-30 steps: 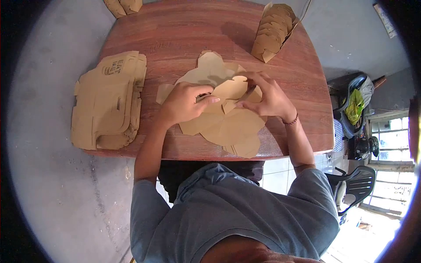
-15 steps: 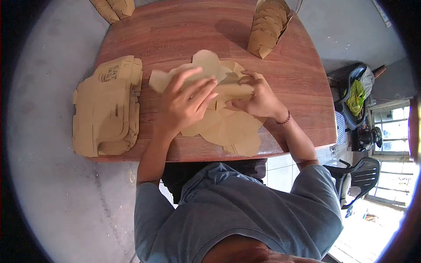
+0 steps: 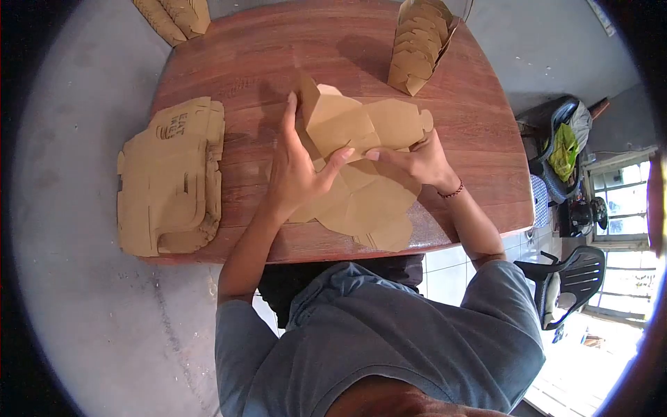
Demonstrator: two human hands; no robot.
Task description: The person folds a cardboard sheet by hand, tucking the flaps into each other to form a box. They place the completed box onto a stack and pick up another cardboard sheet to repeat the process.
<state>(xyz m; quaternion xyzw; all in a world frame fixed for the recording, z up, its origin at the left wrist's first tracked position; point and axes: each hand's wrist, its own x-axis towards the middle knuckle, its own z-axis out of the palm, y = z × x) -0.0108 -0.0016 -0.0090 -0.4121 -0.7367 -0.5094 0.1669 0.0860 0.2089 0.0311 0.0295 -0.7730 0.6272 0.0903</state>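
Both hands hold a partly folded brown cardboard piece (image 3: pixel 340 125) above the middle of the table. My left hand (image 3: pixel 299 163) grips its left side, thumb on the near edge and fingers behind a raised flap. My right hand (image 3: pixel 420 160) has its thumb on the same near edge, with the fingers hidden under the right flap. Beneath lie flat cardboard blanks (image 3: pixel 372 208), spread toward the table's front edge and partly covered by the held piece.
A pile of flat printed cardboard (image 3: pixel 163 191) lies at the table's left. Nested folded boxes (image 3: pixel 420 45) stand at the back right, with more (image 3: pixel 174 17) at the back left. The wooden table (image 3: pixel 278 55) has a chair (image 3: pixel 580 278) to its right.
The cardboard piece has turned and opened out, with a flap now raised at its left. My left hand, lifted off half a second ago, is back on the piece.
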